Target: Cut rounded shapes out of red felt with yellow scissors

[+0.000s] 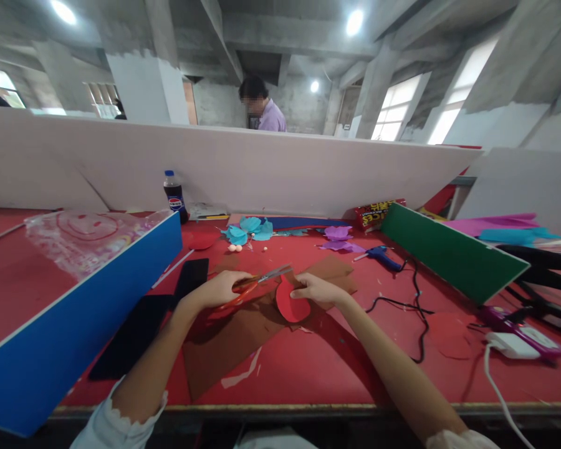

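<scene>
My left hand (224,287) is closed round the orange handles of a pair of scissors (273,273), whose blades point right toward my other hand. Between the thumb and fingers of my right hand (315,290) is a rounded red paper piece (292,305), and a bit of brown paper shows at its top by the blade tips. Whether the blades touch that paper I cannot tell. Under both hands lie brown paper sheets (234,355), with thin paper scraps (243,371) on and beside them.
Blue (88,318) and green (453,249) boards flank the red table. Toward the back are a cola bottle (174,196), turquoise paper flowers (250,231) and purple petals (337,237). On the right lie a blue glue gun (384,257), its black cord and a white charger (512,345).
</scene>
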Tool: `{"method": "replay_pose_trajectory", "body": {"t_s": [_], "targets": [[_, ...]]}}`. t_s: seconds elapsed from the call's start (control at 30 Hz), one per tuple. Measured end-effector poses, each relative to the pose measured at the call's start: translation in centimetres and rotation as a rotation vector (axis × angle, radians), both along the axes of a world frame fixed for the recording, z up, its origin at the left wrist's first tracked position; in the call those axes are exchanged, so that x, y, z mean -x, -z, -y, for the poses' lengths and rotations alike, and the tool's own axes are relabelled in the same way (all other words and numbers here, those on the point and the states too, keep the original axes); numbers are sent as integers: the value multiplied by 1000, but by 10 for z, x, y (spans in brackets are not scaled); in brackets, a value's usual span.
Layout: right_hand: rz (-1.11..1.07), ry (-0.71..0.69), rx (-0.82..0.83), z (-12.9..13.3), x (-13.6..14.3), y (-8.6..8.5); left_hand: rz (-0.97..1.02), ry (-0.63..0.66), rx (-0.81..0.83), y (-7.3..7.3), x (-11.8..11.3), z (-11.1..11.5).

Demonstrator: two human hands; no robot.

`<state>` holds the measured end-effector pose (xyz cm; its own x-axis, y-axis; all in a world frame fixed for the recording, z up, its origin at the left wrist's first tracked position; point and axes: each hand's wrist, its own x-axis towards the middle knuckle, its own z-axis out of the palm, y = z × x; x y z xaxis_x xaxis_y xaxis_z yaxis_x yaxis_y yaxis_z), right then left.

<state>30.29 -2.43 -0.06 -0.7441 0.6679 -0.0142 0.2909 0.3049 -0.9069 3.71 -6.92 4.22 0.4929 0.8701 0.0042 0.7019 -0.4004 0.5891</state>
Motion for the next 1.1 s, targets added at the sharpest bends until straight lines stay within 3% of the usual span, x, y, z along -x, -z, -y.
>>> {"method": "replay_pose_trajectory", "body": {"t_s": [0.9,1.1], "targets": [[48,14,-50,3,1,-3,-58,-13,22,2,1,0],[88,21,-78,1,0,-1,-47,0,37,-3,1,4]]}}
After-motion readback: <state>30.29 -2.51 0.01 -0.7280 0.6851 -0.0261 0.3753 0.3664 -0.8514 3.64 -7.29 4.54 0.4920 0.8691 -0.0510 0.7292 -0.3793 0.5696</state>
